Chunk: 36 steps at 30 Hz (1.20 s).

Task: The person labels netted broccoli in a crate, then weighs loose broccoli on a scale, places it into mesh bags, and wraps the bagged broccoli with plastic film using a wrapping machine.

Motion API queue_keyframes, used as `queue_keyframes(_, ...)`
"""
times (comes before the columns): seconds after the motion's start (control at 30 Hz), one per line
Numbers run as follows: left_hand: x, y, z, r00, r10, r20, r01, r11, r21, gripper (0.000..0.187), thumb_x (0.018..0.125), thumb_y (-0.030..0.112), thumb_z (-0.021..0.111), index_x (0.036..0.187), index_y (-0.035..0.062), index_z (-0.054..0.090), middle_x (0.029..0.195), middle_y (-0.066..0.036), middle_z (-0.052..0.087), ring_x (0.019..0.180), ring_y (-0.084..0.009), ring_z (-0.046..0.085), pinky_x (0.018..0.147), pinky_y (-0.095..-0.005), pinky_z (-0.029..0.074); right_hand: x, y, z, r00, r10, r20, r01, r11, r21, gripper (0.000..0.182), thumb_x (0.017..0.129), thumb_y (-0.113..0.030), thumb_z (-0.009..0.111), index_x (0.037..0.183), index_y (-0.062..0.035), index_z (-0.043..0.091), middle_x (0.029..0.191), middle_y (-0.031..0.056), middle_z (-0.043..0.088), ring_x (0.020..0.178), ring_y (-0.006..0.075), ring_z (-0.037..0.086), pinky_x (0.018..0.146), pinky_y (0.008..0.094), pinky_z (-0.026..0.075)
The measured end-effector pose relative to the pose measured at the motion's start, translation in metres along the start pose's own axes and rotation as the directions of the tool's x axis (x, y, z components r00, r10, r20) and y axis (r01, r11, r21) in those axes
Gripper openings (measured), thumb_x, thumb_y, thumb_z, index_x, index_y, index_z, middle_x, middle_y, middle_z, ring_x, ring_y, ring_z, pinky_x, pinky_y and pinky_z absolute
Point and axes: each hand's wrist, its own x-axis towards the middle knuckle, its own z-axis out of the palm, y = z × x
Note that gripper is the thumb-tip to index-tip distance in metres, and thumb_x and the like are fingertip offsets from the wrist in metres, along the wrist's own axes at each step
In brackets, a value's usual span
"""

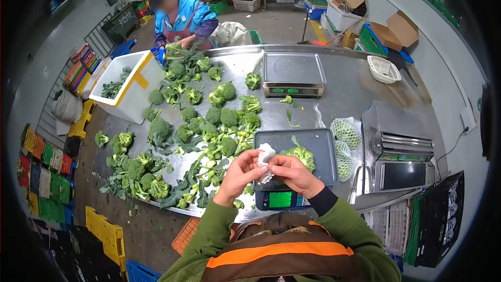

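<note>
Both my hands meet above the near scale, fingers closed on a bunched white net (266, 159). My left hand (242, 173) pinches its left side, and my right hand (295, 174) pinches it from the right. The net is crumpled, and its opening cannot be made out. Beneath them, a broccoli head (301, 157) lies on the grey tray (323, 146) of the near scale, partly covered by my right hand. The scale's display (280, 199) glows green. Netted broccoli (346, 133) sits just right of the tray.
Loose broccoli (211, 130) and trimmings cover the table's left half. A second scale (293, 68) stands at the back, a wrapping machine (399, 151) at right. Across the table, a person (180, 18) handles broccoli beside a white box (125, 99). A white basket (383, 69) lies far right.
</note>
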Motion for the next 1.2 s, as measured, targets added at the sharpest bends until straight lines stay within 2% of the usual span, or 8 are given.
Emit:
queue_keyframes(0.2, 0.012, -0.013, 0.021, 0.982, 0.151, -0.112, -0.115, 0.953, 0.280, 0.031, 0.089, 0.004, 0.065, 0.120, -0.0007, 0.062, 0.098, -0.004, 0.062, 0.081, -0.0082, 0.058, 0.065, -0.0227, 0.047, -0.008, -0.002, -0.005, 0.965, -0.230, -0.127, 0.162, 0.901, -0.401, 0.020, 0.089, -0.008, 0.068, 0.105, -0.0020, 0.057, 0.095, -0.0006, 0.061, 0.084, 0.0062, 0.058, 0.078, 0.0235, 0.049)
queue_keyframes(0.3, 0.007, 0.003, 0.034, 0.935, 0.352, 0.034, -0.254, 0.602, 0.757, 0.036, 0.088, 0.000, 0.060, 0.123, 0.0000, 0.061, 0.097, -0.008, 0.060, 0.085, -0.0141, 0.060, 0.068, -0.0257, 0.047, -0.010, -0.002, -0.013, 0.955, -0.237, -0.178, 0.122, 0.862, -0.492, 0.017, 0.087, -0.004, 0.070, 0.101, -0.0007, 0.060, 0.093, 0.0010, 0.064, 0.085, 0.0079, 0.061, 0.078, 0.0235, 0.050)
queue_keyframes(0.7, 0.002, -0.017, 0.038, 0.910, 0.368, -0.190, -0.184, 0.770, 0.611, 0.031, 0.088, 0.006, 0.064, 0.119, -0.0012, 0.064, 0.101, -0.007, 0.063, 0.086, -0.0131, 0.060, 0.073, -0.0256, 0.050, 0.005, 0.001, -0.007, 0.869, -0.478, -0.130, 0.103, 0.431, -0.897, 0.011, 0.083, -0.004, 0.070, 0.089, 0.0001, 0.062, 0.082, 0.0038, 0.066, 0.073, 0.0114, 0.064, 0.069, 0.0260, 0.051)
queue_keyframes(0.8, 0.002, -0.013, 0.032, 0.914, 0.344, -0.215, -0.196, 0.838, 0.509, 0.025, 0.090, 0.009, 0.067, 0.112, -0.0019, 0.068, 0.098, -0.006, 0.063, 0.083, -0.0096, 0.059, 0.068, -0.0247, 0.048, 0.006, 0.004, -0.019, 0.935, -0.297, -0.193, 0.118, 0.776, -0.620, 0.010, 0.085, -0.005, 0.067, 0.092, -0.0015, 0.061, 0.087, 0.0036, 0.066, 0.078, 0.0126, 0.064, 0.073, 0.0257, 0.050)
queue_keyframes(0.9, 0.006, -0.031, 0.014, 0.946, 0.212, -0.247, -0.161, 0.964, 0.210, 0.027, 0.090, 0.008, 0.066, 0.116, -0.0019, 0.064, 0.103, -0.005, 0.064, 0.086, -0.0084, 0.059, 0.071, -0.0239, 0.048, 0.004, -0.004, -0.014, 0.987, -0.033, -0.160, 0.047, 0.995, 0.087, 0.009, 0.088, -0.002, 0.060, 0.097, -0.0033, 0.056, 0.094, 0.0024, 0.061, 0.088, 0.0097, 0.057, 0.081, 0.0250, 0.045)
queue_keyframes(1.03, 0.009, -0.026, 0.014, 0.972, 0.118, -0.202, -0.104, 0.992, 0.076, 0.038, 0.092, 0.008, 0.062, 0.127, -0.0025, 0.055, 0.112, -0.006, 0.064, 0.095, -0.0103, 0.061, 0.083, -0.0260, 0.049, 0.006, -0.003, -0.008, 0.988, -0.139, -0.068, 0.108, 0.935, -0.338, 0.010, 0.085, -0.002, 0.063, 0.093, -0.0048, 0.056, 0.093, 0.0003, 0.058, 0.086, 0.0089, 0.054, 0.078, 0.0238, 0.043)
queue_keyframes(1.13, 0.015, -0.031, 0.003, 0.973, 0.068, -0.222, -0.044, 0.993, 0.111, 0.037, 0.092, 0.006, 0.056, 0.127, -0.0037, 0.053, 0.113, -0.008, 0.063, 0.099, -0.0119, 0.061, 0.088, -0.0290, 0.050, 0.006, 0.001, -0.006, 0.979, -0.198, -0.042, 0.181, 0.949, -0.257, 0.007, 0.084, -0.005, 0.059, 0.088, -0.0057, 0.054, 0.088, 0.0009, 0.055, 0.082, 0.0102, 0.051, 0.078, 0.0247, 0.040)
queue_keyframes(1.2, 0.026, -0.016, -0.008, 0.928, -0.066, -0.367, -0.216, 0.706, -0.674, 0.035, 0.090, 0.005, 0.053, 0.123, -0.0046, 0.054, 0.113, -0.010, 0.063, 0.099, -0.0132, 0.062, 0.089, -0.0292, 0.049, 0.011, 0.002, -0.003, 0.931, -0.312, -0.190, 0.327, 0.944, 0.050, 0.006, 0.087, -0.011, 0.054, 0.089, -0.0057, 0.052, 0.085, 0.0037, 0.054, 0.079, 0.0139, 0.051, 0.077, 0.0278, 0.041)
